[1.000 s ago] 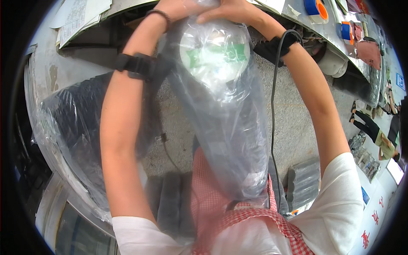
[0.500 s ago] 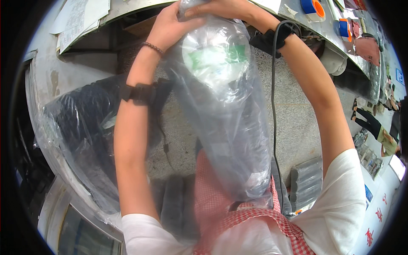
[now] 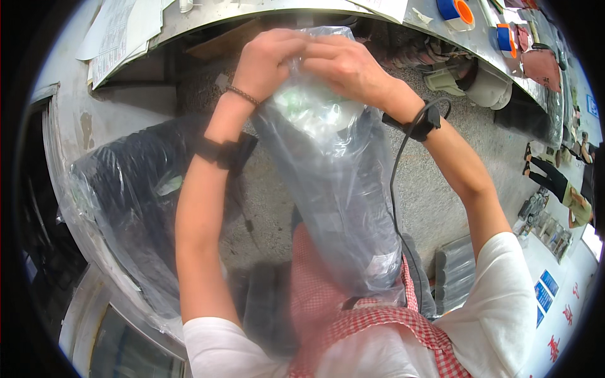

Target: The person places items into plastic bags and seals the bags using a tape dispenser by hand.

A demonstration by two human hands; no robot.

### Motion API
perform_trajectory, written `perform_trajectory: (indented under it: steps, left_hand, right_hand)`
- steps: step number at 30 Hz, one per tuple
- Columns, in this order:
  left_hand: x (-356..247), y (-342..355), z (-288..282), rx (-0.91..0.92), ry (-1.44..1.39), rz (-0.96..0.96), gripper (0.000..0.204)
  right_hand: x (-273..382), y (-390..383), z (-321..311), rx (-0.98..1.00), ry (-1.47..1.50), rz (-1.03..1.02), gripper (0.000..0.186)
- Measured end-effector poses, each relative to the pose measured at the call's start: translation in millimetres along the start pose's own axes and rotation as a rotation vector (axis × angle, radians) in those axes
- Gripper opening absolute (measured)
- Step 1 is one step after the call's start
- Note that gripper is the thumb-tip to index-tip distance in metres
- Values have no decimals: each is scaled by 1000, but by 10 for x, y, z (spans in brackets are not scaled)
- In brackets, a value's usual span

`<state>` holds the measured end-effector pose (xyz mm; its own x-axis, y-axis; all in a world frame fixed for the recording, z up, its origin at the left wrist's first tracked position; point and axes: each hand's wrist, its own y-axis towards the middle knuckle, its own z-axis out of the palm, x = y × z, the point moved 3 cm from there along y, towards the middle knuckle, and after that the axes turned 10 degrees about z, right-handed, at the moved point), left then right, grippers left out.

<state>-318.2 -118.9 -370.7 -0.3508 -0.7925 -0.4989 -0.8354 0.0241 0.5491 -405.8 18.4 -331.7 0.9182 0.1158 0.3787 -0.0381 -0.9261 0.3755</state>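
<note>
A long clear plastic bag [image 3: 334, 195] stands in front of me, its lower end against my red-checked apron [image 3: 321, 264]. Through the film shows a dark, rounded bulk, with a pale, partly green patch [image 3: 315, 110] near the top. My left hand [image 3: 268, 66] grips the gathered film at the bag's far end. Close beside it, my right hand [image 3: 343, 66] is closed on the same film, fingers bent and almost touching the left ones. A short tuft of plastic sticks out beyond both hands.
To the left lies another plastic-wrapped dark bundle [image 3: 135, 170]. Beyond my hands runs a worktable [image 3: 252, 9] with papers [image 3: 123, 38] and two blue-and-orange tape rolls [image 3: 465, 14]. A black cable [image 3: 394, 176] hangs from my right wrist. Farther right is another person [image 3: 554, 179].
Both hands have come down toward me from the table edge and drawn together on the bag's top. The film there is now bunched, and the green patch is more covered.
</note>
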Motion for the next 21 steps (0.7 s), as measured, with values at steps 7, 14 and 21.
perform_trajectory:
  steps: [7, 14, 21]
  left_hand:
    - [-447, 140, -120, 440, 2, -77, 39]
    - [-1096, 68, 245, 296, 210, -353, 48]
    - [-1161, 190, 390, 295, 308, -382, 42]
  right_hand:
    - [124, -304, -244, 35, 69, 105, 17]
    - [-632, -568, -805, 99, 625, 480, 17]
    - [-3920, -1773, -1380, -55, -534, 1337, 60]
